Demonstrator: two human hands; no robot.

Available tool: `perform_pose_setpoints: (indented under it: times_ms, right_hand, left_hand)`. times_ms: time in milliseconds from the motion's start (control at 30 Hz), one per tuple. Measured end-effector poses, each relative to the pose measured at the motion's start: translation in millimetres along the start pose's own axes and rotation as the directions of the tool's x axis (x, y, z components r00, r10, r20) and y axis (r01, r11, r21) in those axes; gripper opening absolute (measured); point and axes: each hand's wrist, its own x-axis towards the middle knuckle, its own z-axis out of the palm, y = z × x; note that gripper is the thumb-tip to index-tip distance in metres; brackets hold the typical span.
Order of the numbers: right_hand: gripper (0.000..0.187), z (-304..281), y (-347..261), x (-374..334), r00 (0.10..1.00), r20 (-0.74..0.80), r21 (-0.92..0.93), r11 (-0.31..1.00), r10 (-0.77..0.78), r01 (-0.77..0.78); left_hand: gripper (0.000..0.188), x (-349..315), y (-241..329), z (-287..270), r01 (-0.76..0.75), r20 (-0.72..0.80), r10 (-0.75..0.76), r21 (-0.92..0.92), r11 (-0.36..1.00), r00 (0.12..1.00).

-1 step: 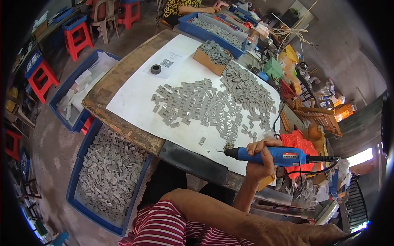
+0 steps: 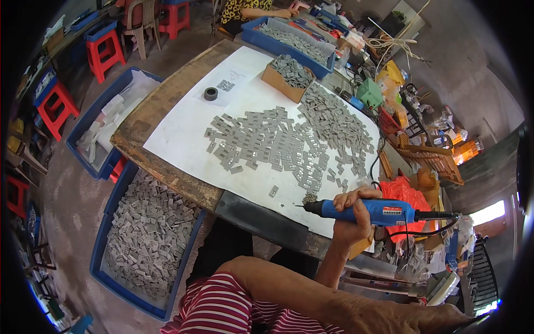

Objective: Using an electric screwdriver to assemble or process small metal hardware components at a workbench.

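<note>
My right hand (image 2: 353,214) is wrapped around a blue electric screwdriver (image 2: 389,214) with a black nose and a black cable at its back end. The tool lies level, and its thin bit points left over the white sheet (image 2: 194,139). A small heap of tiny screws (image 2: 310,197) lies next to the nose. My left hand (image 2: 414,318) and forearm cross the lower edge toward the bottom right, close to the camera; its fingers are cut off there. Small flat grey rectangular pieces (image 2: 261,139) lie in rows on the sheet, and one piece (image 2: 273,191) lies apart nearer me.
More grey pieces (image 2: 339,122) form a pile at the right, below a cardboard box (image 2: 272,79) of them. A black ring (image 2: 211,94) sits farther back. Blue bins (image 2: 103,234) stand on the floor at left. Red plastic (image 2: 409,192) and clutter fill the right side.
</note>
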Motion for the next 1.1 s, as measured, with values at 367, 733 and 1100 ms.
perform_pose_setpoints:
  times_ms: [367,733,1100]
  right_hand:
    - [0.023,-0.5,1.8,0.3,1.0,-0.014,-0.031,0.999,0.014,-0.014]
    - [0.026,-2.5,7.9,-0.9,0.996,-0.083,-0.066,0.997,0.032,-0.038]
    - [0.025,-9.5,12.6,5.2,0.997,-0.07,-0.073,0.996,0.041,-0.046]
  left_hand:
    - [0.047,-12.0,2.4,-1.3,-0.172,0.032,0.178,-0.131,0.976,0.984]
    - [0.051,-26.6,-0.4,-19.9,-0.286,-0.027,0.284,-0.105,0.953,0.958]
    - [0.018,-187.1,29.8,-70.8,0.743,-0.668,0.633,0.635,0.213,0.39]
